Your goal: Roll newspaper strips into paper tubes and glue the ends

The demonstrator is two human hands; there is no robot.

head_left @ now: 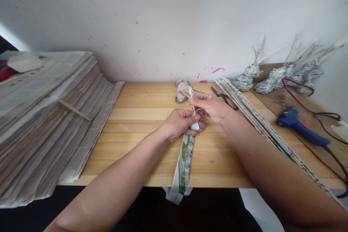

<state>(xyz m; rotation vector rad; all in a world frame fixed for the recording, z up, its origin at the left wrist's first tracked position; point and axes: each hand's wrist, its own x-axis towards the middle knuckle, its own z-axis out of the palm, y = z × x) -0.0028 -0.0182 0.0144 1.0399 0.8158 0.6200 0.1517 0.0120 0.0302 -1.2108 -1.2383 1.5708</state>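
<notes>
newspaper stack (pixel 46 116) left | paper strip (pixel 185 159) centre on table (pixel 136 145) | glue gun (pixel 299 128) right

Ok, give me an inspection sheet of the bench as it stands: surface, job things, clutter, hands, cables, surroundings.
Surface: wooden table, light planks, a bare stretch in front of the hands.
Job's things: newspaper strip runs from the hands over the table's near edge; a thin stick stands at its top end.
Clutter: newspaper stack at left; rolled paper tubes at right; scissors; crumpled cloth; blue glue gun; woven paper pieces.
Hands: left hand pinches the strip; right hand pinches the stick.
Cables: red and black cable loops behind the glue gun.
Surroundings: white wall with pink paint specks.
</notes>
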